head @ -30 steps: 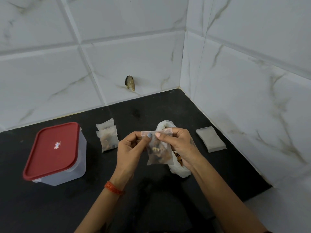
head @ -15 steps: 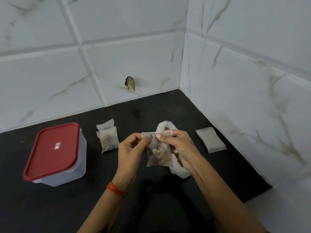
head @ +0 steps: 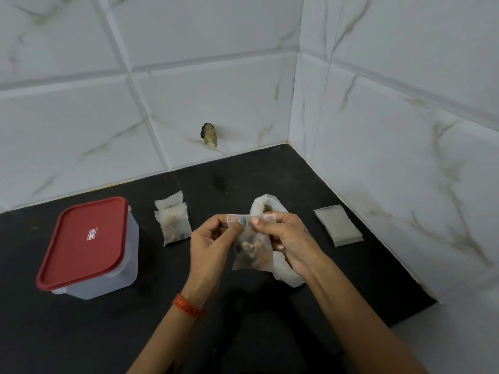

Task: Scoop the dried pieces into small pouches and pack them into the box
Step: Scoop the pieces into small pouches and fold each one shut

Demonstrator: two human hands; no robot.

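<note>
**Hands hold the filled pouch, little changed**

Nothing much has shifted since the earlier frames: both hands keep the same pinch at the pouch top, and the things on the worktop lie where they lay.

Left hand (head: 209,245) pinches the top edge of the pouch (head: 252,252) between thumb and fingers; right hand (head: 287,240) pinches the same edge just beside it, thumb tips almost touching. From that edge the pouch hangs between the two hands, above the worktop (head: 189,306), with brown dried pieces showing through its translucent side. An orange thread band (head: 186,306) circles the left wrist.

Right behind the pouch and partly under the right hand lies a white bag (head: 266,203), mouth open toward the wall, with more pieces visible inside. To the left of the hands two filled pouches (head: 172,224) overlap on the worktop. Further left stands the box (head: 91,248), clear with its red lid on. To the right, near the side wall, rests a flat stack of empty pouches (head: 337,224). A small brown object (head: 209,135) sticks to the back wall tiles.
</note>
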